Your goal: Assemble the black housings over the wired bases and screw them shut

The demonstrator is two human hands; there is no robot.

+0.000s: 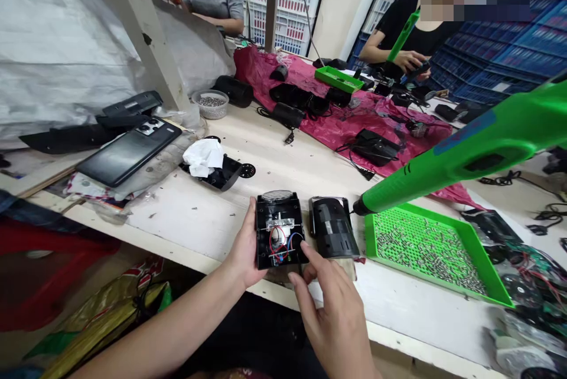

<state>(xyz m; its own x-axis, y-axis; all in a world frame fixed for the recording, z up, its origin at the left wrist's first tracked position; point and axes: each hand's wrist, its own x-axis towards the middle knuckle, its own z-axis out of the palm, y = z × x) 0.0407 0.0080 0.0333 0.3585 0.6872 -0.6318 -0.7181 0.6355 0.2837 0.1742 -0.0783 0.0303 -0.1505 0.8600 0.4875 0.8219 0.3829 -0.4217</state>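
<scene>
An opened black plastic housing [280,252] rests in my left hand [248,249], gripped along its left side. Inside it show a pale motor-like part, red and blue wires and thin metal rods; a rounded mesh grille sits at its far end. My right hand [334,302] is at the housing's lower right corner, index finger stretched to its edge and thumb apart. A dark cord-like strip runs between that thumb and finger; whether they touch it I cannot tell. Just right of the housing lies a curved black casing [334,228] on the table.
A green electric screwdriver [443,157] slants in from the right, its tip above a green tray [491,273] of screws. Left are a smartphone [130,152] and a black shell [225,175] with white tissue. A screw tub [211,108] stands behind. Two people work across the table.
</scene>
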